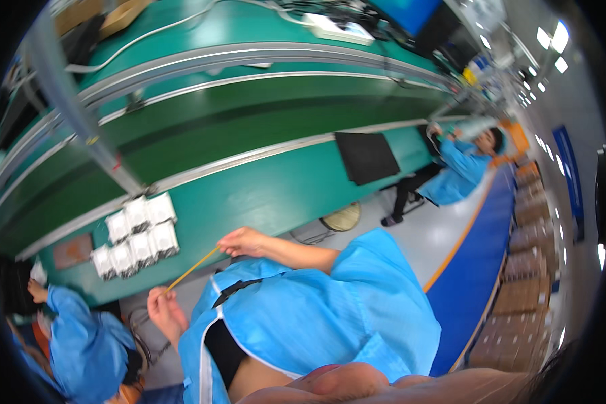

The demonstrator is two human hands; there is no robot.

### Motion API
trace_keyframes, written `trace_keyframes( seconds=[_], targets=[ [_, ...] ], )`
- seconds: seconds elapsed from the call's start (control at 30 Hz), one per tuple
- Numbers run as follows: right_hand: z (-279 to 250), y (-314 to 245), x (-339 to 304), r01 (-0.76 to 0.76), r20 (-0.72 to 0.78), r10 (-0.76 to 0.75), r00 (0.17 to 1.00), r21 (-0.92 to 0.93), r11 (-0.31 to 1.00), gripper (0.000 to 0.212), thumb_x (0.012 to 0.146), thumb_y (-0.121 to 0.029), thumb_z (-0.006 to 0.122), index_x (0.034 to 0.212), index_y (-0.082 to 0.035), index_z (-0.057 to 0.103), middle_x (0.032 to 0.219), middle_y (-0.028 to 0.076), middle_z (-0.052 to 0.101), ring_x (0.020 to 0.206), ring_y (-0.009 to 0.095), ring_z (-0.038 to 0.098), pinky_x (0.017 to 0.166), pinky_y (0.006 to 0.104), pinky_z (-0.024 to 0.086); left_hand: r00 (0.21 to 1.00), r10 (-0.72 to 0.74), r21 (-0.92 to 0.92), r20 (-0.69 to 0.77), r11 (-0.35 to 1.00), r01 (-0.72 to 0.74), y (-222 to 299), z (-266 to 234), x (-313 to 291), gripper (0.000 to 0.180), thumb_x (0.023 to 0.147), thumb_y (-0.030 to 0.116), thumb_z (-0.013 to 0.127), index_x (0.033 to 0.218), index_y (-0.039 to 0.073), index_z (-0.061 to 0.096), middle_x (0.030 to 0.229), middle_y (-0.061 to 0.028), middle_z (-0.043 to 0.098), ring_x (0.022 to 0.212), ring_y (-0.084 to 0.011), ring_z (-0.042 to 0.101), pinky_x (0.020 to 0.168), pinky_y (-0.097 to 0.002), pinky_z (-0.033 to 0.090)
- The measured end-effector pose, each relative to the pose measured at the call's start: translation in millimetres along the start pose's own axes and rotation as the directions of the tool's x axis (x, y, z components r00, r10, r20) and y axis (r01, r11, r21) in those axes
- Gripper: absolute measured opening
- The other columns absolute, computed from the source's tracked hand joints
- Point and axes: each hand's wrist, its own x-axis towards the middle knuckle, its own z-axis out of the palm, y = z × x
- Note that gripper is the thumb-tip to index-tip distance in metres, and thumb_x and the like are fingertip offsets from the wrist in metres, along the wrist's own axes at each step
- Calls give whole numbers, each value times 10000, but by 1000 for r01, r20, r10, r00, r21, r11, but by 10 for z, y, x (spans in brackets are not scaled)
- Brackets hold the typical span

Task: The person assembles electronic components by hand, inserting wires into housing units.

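A worker in a blue smock (330, 303) is stretching both hands apart, pinching a thin yellow strip (192, 271) between them near the edge of a green bench (249, 182).

The strip is running straight, its long axis slanting from the left hand (167, 313) forward and rightward to the right hand (242, 242); fingers are hiding its ends, and its material is escaping the eye. White packs (141, 248) are sitting in rows, and a black mat (367, 157) is lying farther right.

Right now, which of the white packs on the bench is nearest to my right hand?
The front row's rightmost white pack is nearest to your right hand; the others lie farther left or behind it.
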Motion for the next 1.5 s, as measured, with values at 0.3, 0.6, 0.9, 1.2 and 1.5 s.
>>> trace_keyframes(
  seconds=[0.3, 0.6, 0.9, 1.2, 1.5],
  targets=[
    [-285, 29, -413, 61, -73, -71, 995, -135, 989, 175, 821, -193, 628, 885, -31, 610, 763, 37, 616, 646, 78, 562, 562, 189, 462, 929, -287, -105, 234, 942, 317, 107, 276, 61, 131, 881, 107, 517, 989, 43, 479, 782, -80, 561, 695, -148, 512, 649, -263, 414],
    [-301, -142, -682, 81, 26, -77, 997, -244, 966, 179, 823, -199, 621, 884, -31, 626, 786, 42, 629, 691, 77, 574, 603, 191, 461, 893, -433, 159, 122, 897, 413, 209, 132, 26, 121, 853, 44, 539, 963, -1, 516, 827, -109, 618, 732, -160, 598, 654, -243, 490],
    [218, -301, -938, 180, 273, -49, 961, -478, 860, 121, 781, -151, 649, 785, -31, 631, 698, 23, 614, 629, 60, 550, 566, 199, 431, 969, -243, 740, -30, 646, 185, 130, -480, 114, 90, 842, 11, 537, 917, -38, 526, 794, -113, 624, 704, -153, 617, 604, -221, 492],
    [486, -191, -1743, 246, 232, -172, 957, -342, 907, 102, 801, -109, 637, 793, -26, 578, 743, 1, 581, 700, 39, 526, 631, 200, 431, 843, -535, 452, -59, 738, 500, -1057, -27, 798, 118, 836, 70, 571, 892, -33, 569, 749, -78, 611, 641, -124, 592, 549, -195, 479],
    [-4, -5, -2832, 437, -115, -467, 877, -215, 874, 103, 812, -115, 627, 799, -25, 580, 735, -8, 569, 698, 36, 517, 634, 191, 421, 785, -583, 599, 211, 711, 367, -2506, 1197, 730, 24, 829, 1, 521, 822, -14, 537, 671, -50, 573, 544, -84, 513, 475, -194, 420]
  ],
)
